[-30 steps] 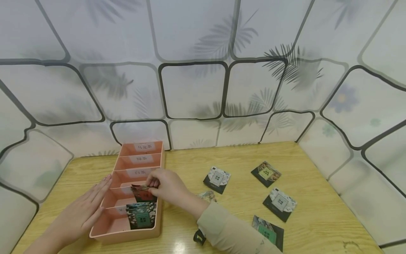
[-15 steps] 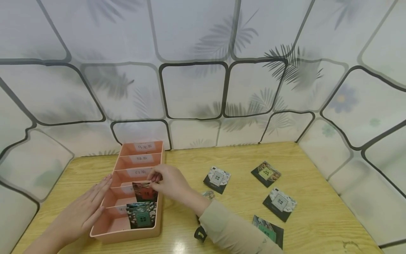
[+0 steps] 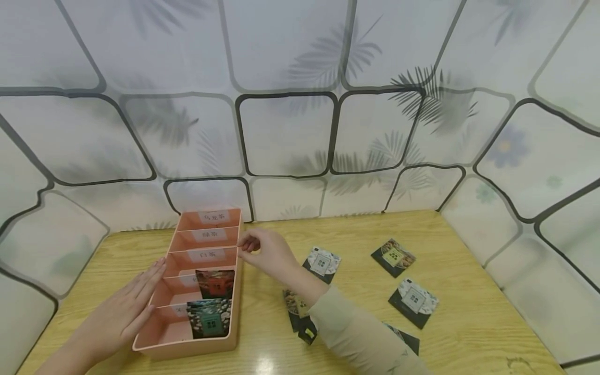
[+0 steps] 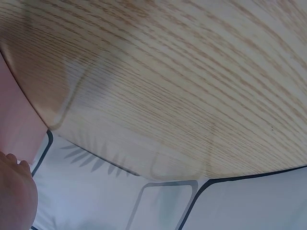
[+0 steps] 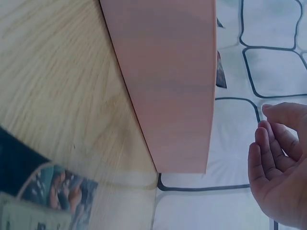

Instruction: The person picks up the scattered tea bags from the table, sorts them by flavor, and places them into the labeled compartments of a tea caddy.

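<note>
A long pink divided box (image 3: 187, 352) with paper labels stands at the left of the table. My left hand (image 3: 114, 310) rests along its left side with fingers straight. Several dark tea sachets with green labels (image 3: 211, 319) stand in the nearest compartment. A tea sachet with a red label (image 3: 216, 284) stands in the compartment behind, leaning at the right wall. My right hand (image 3: 266, 254) is beside the box's right rim, its fingers loosely bent and nothing between them. In the right wrist view the hand (image 5: 283, 167) appears beyond the box's pink outer wall (image 5: 168, 86).
To the right lie sachets: two with white labels (image 3: 322, 263) (image 3: 413, 302), one with a yellow label (image 3: 394, 257). A dark sachet (image 3: 407, 337) is partly under the right sleeve. Another sachet (image 3: 294, 306) and a small black piece (image 3: 307, 333) lie by the forearm. A patterned curtain (image 3: 286, 135) borders the table.
My right hand has let go of the red-labelled sachet, which now stands in its compartment, and has moved back and right to the box's rim. The left hand stays put.
</note>
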`<state>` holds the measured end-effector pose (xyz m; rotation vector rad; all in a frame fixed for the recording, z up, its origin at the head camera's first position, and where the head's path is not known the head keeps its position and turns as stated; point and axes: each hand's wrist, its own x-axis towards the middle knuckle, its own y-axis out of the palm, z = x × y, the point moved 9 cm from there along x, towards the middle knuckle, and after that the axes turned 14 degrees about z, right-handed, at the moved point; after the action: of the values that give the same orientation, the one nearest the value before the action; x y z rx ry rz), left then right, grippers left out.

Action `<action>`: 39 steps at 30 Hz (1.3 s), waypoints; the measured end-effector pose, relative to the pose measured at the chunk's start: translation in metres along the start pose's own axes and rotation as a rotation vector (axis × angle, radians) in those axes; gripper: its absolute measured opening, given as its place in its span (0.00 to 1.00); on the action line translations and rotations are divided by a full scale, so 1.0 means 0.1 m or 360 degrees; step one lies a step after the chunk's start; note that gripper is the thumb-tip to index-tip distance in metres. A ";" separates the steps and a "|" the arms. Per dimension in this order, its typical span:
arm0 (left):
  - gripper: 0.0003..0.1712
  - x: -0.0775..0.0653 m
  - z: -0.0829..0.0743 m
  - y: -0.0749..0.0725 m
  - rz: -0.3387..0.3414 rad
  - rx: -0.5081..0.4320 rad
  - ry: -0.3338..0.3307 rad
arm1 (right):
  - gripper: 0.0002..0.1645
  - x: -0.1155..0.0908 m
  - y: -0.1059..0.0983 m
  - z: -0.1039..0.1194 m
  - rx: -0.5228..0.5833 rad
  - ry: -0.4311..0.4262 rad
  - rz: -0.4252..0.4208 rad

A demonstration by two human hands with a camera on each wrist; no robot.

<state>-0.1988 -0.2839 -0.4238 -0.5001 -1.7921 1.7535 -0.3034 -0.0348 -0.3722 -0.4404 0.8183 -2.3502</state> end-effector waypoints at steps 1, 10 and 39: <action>0.44 0.00 0.00 0.00 -0.0003 0.0000 0.0003 | 0.05 -0.01 -0.03 -0.02 0.0006 0.0016 0.0000; 0.44 0.00 0.00 0.00 0.0001 -0.0020 0.0001 | 0.09 -0.08 -0.30 -0.29 0.0064 0.0097 -0.0087; 0.44 0.00 0.01 -0.01 -0.0019 -0.0002 0.0003 | 0.12 -0.62 -1.08 -1.18 0.0059 0.0401 -0.0328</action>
<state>-0.1993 -0.2845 -0.4226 -0.4902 -1.7910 1.7433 -0.3598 0.1253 -0.3975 -0.2231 0.8771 -2.6457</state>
